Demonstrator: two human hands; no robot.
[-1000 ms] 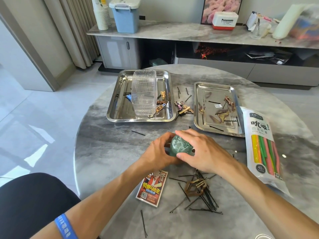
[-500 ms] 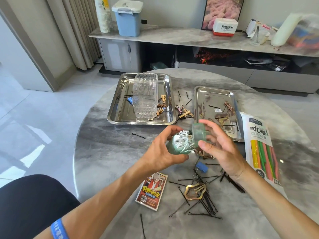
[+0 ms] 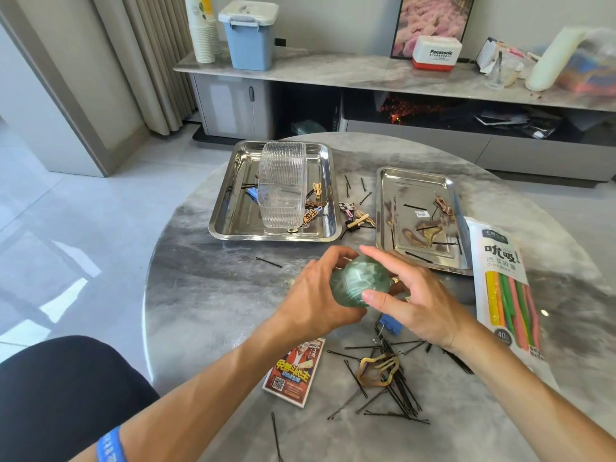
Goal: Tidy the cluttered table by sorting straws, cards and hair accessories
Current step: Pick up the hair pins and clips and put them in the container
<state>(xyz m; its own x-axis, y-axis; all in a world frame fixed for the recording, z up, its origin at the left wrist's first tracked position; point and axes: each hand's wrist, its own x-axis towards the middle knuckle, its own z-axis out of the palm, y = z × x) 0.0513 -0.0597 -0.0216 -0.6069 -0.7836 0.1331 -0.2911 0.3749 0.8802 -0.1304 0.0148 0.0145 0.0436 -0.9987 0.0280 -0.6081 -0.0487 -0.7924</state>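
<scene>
Hands together above the bench [image 3: 206, 295], left hand [image 3: 313, 295] gripping green jar [image 3: 358, 281], right hand [image 3: 416, 301] pinching its lid, hairpins [image 3: 396, 391] scattered beneath, straw pack [image 3: 503, 281] right.

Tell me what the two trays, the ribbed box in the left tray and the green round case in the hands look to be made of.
Left tray and right tray: polished metal, probably stainless steel, with mirror-like reflections. Ribbed box: clear hard plastic, possibly acrylic; the tray shows through its fluted walls. Green round case, held by the left hand and right hand: translucent tinted plastic, glossy with highlights.
</scene>
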